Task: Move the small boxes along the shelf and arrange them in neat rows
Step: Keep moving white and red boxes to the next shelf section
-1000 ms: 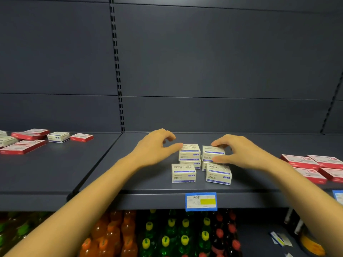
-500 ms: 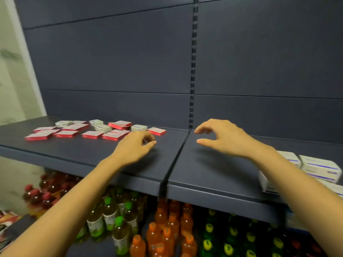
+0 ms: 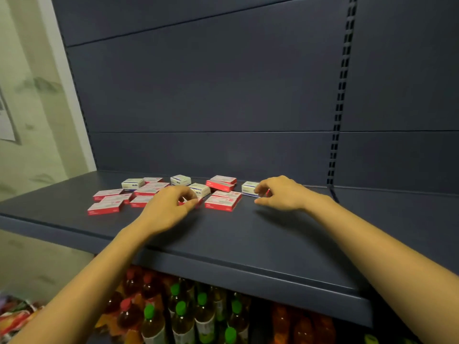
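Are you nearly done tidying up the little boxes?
Not nearly. Done: nothing in view; the red boxes and white boxes lie jumbled at odd angles on the shelf. In hand: the left hand reaches a red box, the right hand a white box; whether either grips is unclear. Left: lining up the whole pile in rows.

Dark slate-blue metal shelf (image 3: 248,234): uniform colour. Flat red cardboard boxes (image 3: 222,203): white top labels. Small white cardboard boxes (image 3: 133,184): blue stripe markings. Plastic drink bottles (image 3: 180,321) below: green caps, red caps, amber and orange contents. Pale green wall (image 3: 29,170): faint darker mottling.
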`<state>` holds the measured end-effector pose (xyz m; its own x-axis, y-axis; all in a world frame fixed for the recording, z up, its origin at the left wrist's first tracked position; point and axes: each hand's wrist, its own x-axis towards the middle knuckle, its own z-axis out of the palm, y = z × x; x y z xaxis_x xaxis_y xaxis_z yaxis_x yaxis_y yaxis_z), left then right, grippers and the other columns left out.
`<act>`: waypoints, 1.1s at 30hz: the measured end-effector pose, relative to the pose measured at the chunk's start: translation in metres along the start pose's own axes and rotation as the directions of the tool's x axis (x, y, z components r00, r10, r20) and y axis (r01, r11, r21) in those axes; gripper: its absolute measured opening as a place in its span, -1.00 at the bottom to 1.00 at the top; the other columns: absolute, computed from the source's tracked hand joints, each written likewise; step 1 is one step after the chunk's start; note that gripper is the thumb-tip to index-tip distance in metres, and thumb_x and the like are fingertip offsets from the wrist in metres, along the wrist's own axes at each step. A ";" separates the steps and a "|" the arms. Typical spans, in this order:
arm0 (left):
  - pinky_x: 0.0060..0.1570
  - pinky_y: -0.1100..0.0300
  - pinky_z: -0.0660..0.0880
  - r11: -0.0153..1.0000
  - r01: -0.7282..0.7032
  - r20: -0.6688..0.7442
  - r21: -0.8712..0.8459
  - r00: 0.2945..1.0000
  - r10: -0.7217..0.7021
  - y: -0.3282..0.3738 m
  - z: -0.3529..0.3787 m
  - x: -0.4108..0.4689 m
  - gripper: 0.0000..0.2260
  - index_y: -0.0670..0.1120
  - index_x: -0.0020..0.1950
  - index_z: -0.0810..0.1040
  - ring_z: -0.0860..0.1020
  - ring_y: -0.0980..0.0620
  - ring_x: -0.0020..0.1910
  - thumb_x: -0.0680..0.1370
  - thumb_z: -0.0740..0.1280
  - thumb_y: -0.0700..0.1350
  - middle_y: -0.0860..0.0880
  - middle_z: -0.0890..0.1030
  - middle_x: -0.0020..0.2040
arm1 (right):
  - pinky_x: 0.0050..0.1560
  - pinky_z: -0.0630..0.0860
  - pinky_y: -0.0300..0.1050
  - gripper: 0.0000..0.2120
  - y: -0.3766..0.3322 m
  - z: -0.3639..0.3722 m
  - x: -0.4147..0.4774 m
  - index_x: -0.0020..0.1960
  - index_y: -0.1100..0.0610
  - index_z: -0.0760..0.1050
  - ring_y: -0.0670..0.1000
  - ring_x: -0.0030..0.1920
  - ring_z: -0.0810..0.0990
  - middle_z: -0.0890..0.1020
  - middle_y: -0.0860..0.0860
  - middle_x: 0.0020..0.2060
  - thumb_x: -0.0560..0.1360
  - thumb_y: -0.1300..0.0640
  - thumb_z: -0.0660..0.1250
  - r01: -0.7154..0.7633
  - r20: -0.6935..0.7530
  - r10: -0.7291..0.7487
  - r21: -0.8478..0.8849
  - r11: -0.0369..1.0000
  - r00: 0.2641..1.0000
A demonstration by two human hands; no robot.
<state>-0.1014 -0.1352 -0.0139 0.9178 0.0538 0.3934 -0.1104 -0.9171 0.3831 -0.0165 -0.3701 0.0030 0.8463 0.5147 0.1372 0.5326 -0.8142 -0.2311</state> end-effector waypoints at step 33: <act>0.05 0.24 0.25 0.853 -0.472 0.251 0.222 0.873 0.418 -0.045 0.015 0.059 -0.64 0.02 0.09 0.38 0.32 0.12 0.05 0.46 0.25 0.23 0.03 0.46 0.16 | 0.13 0.51 0.00 -0.64 -0.036 0.042 0.066 0.18 0.15 0.49 0.05 0.08 0.54 0.57 0.08 0.12 0.51 -0.07 0.27 -0.142 0.051 0.145 -0.052 0.988 0.988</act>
<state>-0.0368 -0.0964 -0.0204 0.8511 -0.4353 0.2934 -0.4429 -0.8955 -0.0440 0.0197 -0.2952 -0.0198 0.9130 0.4044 0.0535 0.4066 -0.8919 -0.1979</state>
